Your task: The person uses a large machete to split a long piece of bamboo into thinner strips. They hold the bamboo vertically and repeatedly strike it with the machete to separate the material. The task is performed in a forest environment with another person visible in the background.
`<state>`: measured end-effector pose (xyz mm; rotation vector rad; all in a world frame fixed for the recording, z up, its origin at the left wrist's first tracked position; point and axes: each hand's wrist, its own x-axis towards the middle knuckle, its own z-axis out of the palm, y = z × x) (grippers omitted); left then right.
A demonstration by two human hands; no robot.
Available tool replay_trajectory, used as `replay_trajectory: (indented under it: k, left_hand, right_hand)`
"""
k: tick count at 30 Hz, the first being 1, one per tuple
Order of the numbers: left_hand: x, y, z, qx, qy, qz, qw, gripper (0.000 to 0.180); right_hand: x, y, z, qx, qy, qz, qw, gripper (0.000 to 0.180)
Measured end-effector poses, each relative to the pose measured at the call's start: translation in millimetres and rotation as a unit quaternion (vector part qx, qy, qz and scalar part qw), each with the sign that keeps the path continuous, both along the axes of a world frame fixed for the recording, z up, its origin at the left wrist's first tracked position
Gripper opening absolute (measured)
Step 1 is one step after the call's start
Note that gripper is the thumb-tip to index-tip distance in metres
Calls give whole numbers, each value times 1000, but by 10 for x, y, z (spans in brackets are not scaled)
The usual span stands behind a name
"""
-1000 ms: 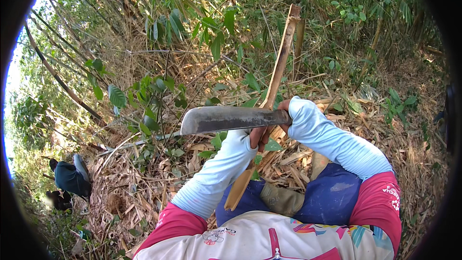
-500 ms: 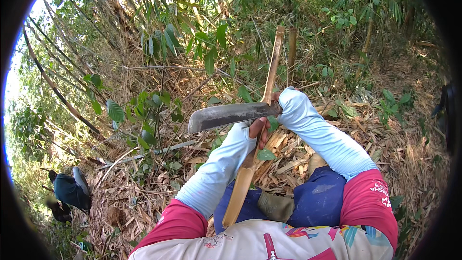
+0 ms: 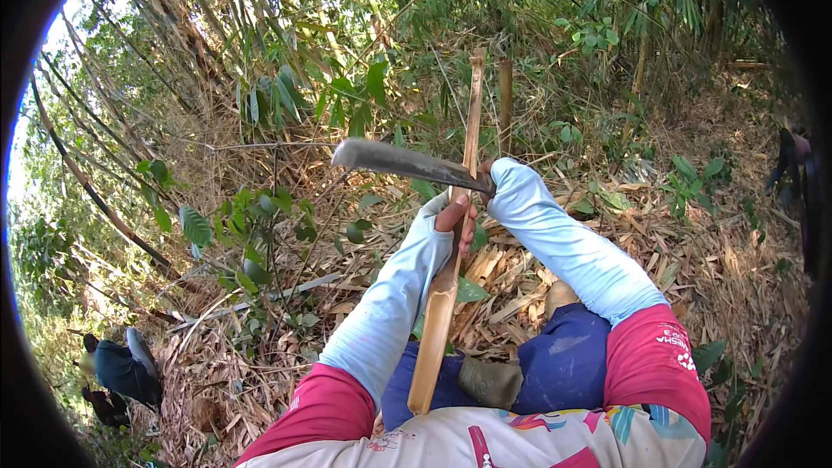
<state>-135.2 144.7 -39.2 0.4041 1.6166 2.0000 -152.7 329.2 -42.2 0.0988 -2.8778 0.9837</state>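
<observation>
A long split bamboo strip (image 3: 439, 316) slants up from my lap, its far end narrower than its near end. My left hand (image 3: 457, 218) is closed around its middle. Just beyond it, my right hand (image 3: 490, 177) is closed at the handle end of a machete (image 3: 400, 161). The dark, curved blade points left and crosses the strip right above my left hand. Most of the handle and my right fingers are hidden behind the pale blue sleeve.
Dry bamboo sheaths and chips (image 3: 511, 282) litter the ground around my knees. A leafy sapling (image 3: 260, 238) stands to the left, and an upright stake (image 3: 505, 106) rises beyond the strip. At far left is a person in dark clothing (image 3: 126, 373). Dense bamboo (image 3: 251, 17) grows behind.
The machete has tilted, its tip rising and its blade turning so that less of the flat shows. Both hands keep their holds, and the whole view has shifted slightly.
</observation>
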Motion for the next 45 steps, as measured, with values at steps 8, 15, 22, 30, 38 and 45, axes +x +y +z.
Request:
replay_trajectory:
  k: [8, 15, 22, 30, 38, 45]
  left_hand:
    - [-44, -26, -270, 74, -111, -122, 984, 28]
    - [-43, -128, -312, 62, -109, -132, 983, 28]
    - [7, -383, -260, 11, -122, -182, 976, 30]
    - [-204, -169, -347, 175, -233, -151, 945, 22]
    - [-461, -82, -513, 264, -307, -160, 900, 27]
    - [-529, -306, -577, 109, -251, -114, 955, 23]
  right_hand:
    - [-303, 706, -74, 41, 93, -178, 979, 37]
    - [57, 481, 42, 68, 21, -174, 982, 33]
    - [120, 676, 434, 291, 34, -120, 949, 30]
    - [-480, 745, 383, 334, 47, -123, 933, 30]
    - [-877, 753, 417, 494, 58, -118, 860, 16]
    - [-616, 388, 233, 177, -168, -183, 952, 32]
